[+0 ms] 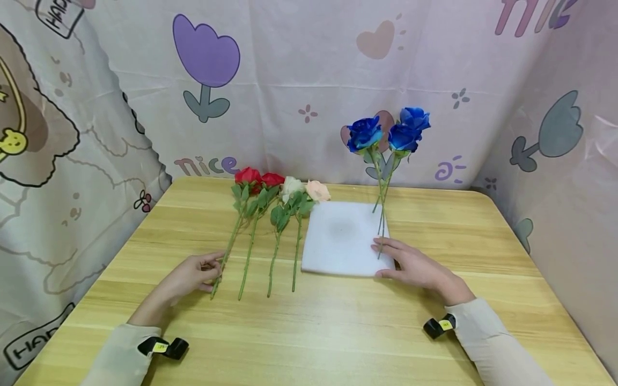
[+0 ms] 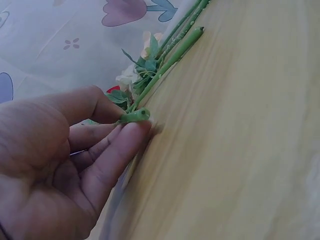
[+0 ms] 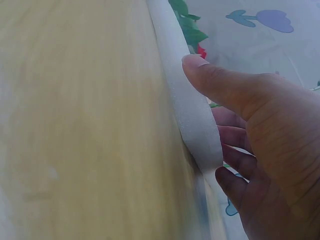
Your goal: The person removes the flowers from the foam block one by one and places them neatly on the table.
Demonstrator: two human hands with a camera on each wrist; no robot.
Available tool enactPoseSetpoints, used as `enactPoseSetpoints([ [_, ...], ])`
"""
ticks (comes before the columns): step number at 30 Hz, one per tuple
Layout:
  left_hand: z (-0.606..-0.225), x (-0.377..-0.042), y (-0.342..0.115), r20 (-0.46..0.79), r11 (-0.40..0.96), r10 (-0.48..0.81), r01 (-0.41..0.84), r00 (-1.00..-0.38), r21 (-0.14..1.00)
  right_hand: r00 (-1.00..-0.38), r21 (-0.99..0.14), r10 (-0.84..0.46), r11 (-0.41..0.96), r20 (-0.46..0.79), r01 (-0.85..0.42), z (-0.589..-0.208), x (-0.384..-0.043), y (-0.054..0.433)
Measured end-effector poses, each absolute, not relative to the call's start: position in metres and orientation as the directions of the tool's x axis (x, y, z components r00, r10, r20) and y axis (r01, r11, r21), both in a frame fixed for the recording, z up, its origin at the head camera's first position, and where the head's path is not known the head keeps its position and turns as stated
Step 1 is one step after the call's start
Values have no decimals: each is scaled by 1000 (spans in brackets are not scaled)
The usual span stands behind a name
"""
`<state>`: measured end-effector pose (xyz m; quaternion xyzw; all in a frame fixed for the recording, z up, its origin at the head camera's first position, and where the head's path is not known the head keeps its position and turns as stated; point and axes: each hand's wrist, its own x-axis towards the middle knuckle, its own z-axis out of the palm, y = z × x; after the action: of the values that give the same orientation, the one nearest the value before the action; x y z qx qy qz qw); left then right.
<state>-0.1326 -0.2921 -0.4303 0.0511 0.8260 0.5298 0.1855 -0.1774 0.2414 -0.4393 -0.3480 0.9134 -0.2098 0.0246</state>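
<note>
My left hand [image 1: 195, 276] pinches the lower stem of the leftmost red rose [image 1: 248, 176]; the cut stem end [image 2: 143, 114] pokes out between thumb and finger in the left wrist view. A second red rose [image 1: 272, 179], a white rose [image 1: 292, 187] and a peach rose [image 1: 317, 191] lie beside it, stems toward me. Three blue roses [image 1: 364, 134] stand upright over a white foam board [image 1: 338, 236], their stems ending on its right part. My right hand [image 1: 410, 262] rests at the board's right front corner, fingers extended, thumb at the front edge [image 3: 192, 105].
A wooden table [image 1: 318, 332] carries everything. Behind it and at both sides hangs a printed cloth [image 1: 299, 64] with tulips and lettering. Each sleeve has a small black camera [image 1: 439, 326] at the cuff.
</note>
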Motion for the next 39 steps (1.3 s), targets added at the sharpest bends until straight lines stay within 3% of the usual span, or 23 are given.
enactPoseSetpoints([
  [39,-434,-133,-290,-152,550,279,28,-948,835,-763,-408,-641,678,79,-611,-436,-175,240],
])
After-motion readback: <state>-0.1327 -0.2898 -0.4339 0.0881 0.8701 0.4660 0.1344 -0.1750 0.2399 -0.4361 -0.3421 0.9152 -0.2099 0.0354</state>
